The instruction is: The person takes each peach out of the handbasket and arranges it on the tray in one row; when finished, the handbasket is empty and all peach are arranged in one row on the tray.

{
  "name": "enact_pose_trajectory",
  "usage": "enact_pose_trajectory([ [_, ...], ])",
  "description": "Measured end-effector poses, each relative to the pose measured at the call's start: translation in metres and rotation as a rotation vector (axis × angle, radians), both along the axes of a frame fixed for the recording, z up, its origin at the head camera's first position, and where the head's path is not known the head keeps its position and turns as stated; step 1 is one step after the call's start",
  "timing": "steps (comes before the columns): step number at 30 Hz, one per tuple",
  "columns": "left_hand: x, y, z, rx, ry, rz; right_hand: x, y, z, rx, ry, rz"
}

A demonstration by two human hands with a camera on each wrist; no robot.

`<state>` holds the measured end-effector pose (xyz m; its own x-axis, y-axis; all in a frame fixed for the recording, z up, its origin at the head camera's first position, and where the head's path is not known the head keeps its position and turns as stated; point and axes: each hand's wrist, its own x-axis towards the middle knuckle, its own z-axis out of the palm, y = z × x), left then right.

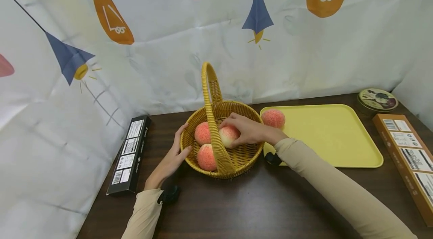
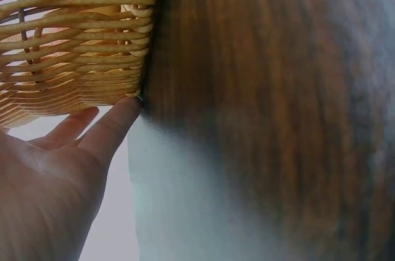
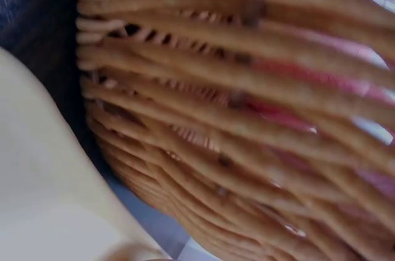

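A yellow woven basket (image 1: 248, 167) with a tall arched handle (image 1: 216, 133) stands on the dark table. Two peaches, a rear one (image 1: 202, 133) and a front one (image 1: 206, 157), lie in its left half. Reaching in on the right of the handle, my right hand (image 1: 245, 130) grips another peach (image 1: 228, 136) between thumb and fingers. My left hand (image 1: 174, 156) rests against the basket's left side with its fingers extended. In the left wrist view, fingertips (image 2: 126, 110) touch the woven wall. The right wrist view shows mostly the basket's weave (image 3: 234, 113).
Right of the basket lies a yellow tray (image 1: 324, 133), with one more peach (image 1: 273, 118) at its back left corner. A black box (image 1: 130, 154) lies at the left. An orange-brown box (image 1: 406, 152) and a round tin (image 1: 377, 99) are at the right. Patterned cloth (image 1: 169, 62) hangs behind.
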<state>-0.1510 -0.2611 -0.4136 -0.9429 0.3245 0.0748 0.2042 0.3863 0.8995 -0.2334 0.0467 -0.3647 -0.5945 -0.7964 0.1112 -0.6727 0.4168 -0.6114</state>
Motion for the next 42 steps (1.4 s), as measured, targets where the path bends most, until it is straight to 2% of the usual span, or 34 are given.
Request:
enact_pose_trajectory([
  [3, 0.001, 0.0, 0.0, -0.002, 0.003, 0.002, 0.002, -0.001, 0.0, 0.027, 0.015, 0.004],
  [9, 0.0, 0.001, 0.0, -0.007, 0.005, -0.006, 0.003, 0.001, 0.001, 0.045, 0.016, -0.039],
  [12, 0.001, 0.0, 0.001, -0.014, 0.008, -0.003, 0.006, 0.004, 0.004, -0.007, 0.005, -0.064],
  [16, 0.003, -0.002, 0.0, -0.029, 0.011, 0.01, 0.009, 0.016, 0.013, -0.149, -0.025, -0.123],
  [20, 0.003, -0.003, -0.001, -0.035, 0.013, 0.012, 0.011, 0.043, 0.034, -0.284, -0.103, -0.171],
  [24, 0.002, -0.002, -0.001, -0.026, 0.017, 0.002, 0.013, 0.084, 0.058, -0.37, -0.144, -0.203],
  [30, -0.001, 0.0, -0.002, -0.016, 0.02, 0.0, 0.009, 0.147, 0.074, -0.366, -0.107, -0.381],
  [33, -0.002, 0.001, -0.002, -0.018, 0.019, -0.001, 0.007, 0.172, 0.07, -0.339, -0.116, -0.475],
  [37, 0.0, 0.001, -0.002, -0.039, 0.023, 0.001, 0.003, 0.193, 0.049, -0.262, -0.129, -0.558],
  [42, 0.003, 0.001, -0.001, -0.046, 0.039, -0.001, -0.002, 0.202, 0.017, -0.149, -0.114, -0.551],
])
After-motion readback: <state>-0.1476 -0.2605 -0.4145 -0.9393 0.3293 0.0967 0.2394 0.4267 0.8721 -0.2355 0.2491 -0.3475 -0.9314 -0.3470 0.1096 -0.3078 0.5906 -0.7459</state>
